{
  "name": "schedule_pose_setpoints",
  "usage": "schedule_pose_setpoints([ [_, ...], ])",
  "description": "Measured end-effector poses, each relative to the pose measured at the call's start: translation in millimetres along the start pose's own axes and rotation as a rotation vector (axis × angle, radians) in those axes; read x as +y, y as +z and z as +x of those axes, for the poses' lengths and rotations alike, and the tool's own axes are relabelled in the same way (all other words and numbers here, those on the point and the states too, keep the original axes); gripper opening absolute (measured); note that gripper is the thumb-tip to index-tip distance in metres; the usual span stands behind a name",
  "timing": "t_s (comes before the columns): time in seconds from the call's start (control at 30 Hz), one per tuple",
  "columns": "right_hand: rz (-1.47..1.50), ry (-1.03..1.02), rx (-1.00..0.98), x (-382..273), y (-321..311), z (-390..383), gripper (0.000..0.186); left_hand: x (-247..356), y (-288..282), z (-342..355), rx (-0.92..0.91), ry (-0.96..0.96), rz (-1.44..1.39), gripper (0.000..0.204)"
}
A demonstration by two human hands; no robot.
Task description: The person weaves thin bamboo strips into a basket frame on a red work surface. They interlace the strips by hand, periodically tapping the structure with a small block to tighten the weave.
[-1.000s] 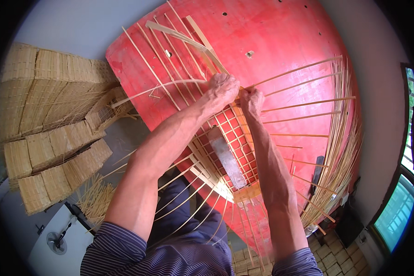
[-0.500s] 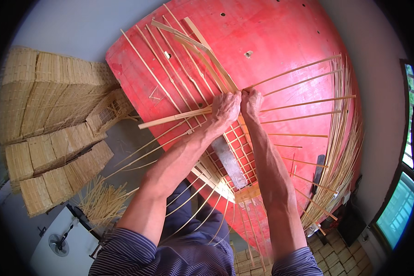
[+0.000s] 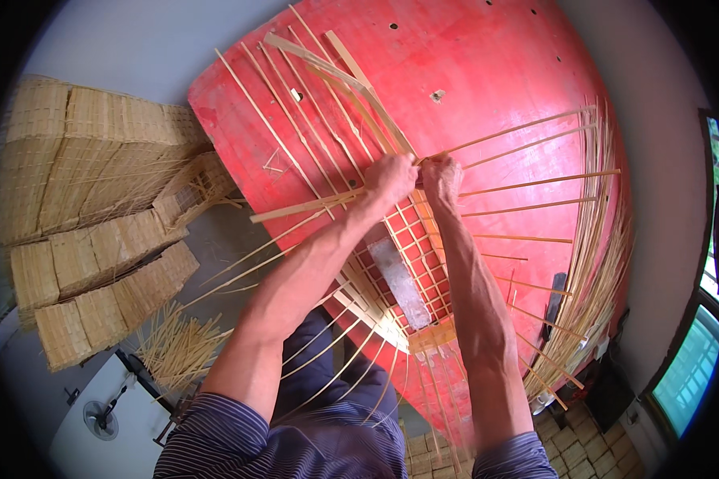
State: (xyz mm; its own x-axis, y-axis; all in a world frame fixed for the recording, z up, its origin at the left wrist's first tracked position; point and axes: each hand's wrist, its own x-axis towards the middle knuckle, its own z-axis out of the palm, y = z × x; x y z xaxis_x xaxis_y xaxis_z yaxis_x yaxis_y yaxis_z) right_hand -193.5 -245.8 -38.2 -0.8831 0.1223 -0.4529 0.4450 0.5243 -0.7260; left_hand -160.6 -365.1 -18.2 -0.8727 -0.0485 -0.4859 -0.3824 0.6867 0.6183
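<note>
Fingers (image 3: 438,168) — at woven basket (image 3: 433,336); grey bar (image 3: 399,285) inside

Shows a pale blue-grey wall (image 3: 144,52) at upper left and a duller grey wall (image 3: 655,160) on the right, broken by a dark-framed window (image 3: 701,299) with bright greenery (image 3: 717,164) near its top and teal-tinted lower glass (image 3: 689,367). Spreads a large red table (image 3: 487,60), scuffed and pierced by a few dark holes (image 3: 393,26), above a grey floor (image 3: 232,247), catching light as a pale sheen. Holds stepped stacks of straw-coloured woven panels (image 3: 96,160) at left, with a white tabletop (image 3: 144,435) and what looks like a small fan (image 3: 100,420) below.
</note>
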Motion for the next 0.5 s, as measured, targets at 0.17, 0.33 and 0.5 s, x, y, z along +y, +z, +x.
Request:
schedule_pose_setpoints([
  [0.17, 0.063, 0.078, -0.088, 2, -1, -2, 0.021, -19, -46, 38, 0.07, -0.376, -0.828, 0.057],
  [0.33, 0.115, 0.008, -0.078, -10, 3, -14, 0.018, -35, -68, 70, 0.054, -0.334, -0.706, 0.062],
  [0.5, 0.162, 0.02, -0.089, -11, 3, -23, 0.014, -28, -77, 83, -0.077, -0.251, -0.276, 0.07],
])
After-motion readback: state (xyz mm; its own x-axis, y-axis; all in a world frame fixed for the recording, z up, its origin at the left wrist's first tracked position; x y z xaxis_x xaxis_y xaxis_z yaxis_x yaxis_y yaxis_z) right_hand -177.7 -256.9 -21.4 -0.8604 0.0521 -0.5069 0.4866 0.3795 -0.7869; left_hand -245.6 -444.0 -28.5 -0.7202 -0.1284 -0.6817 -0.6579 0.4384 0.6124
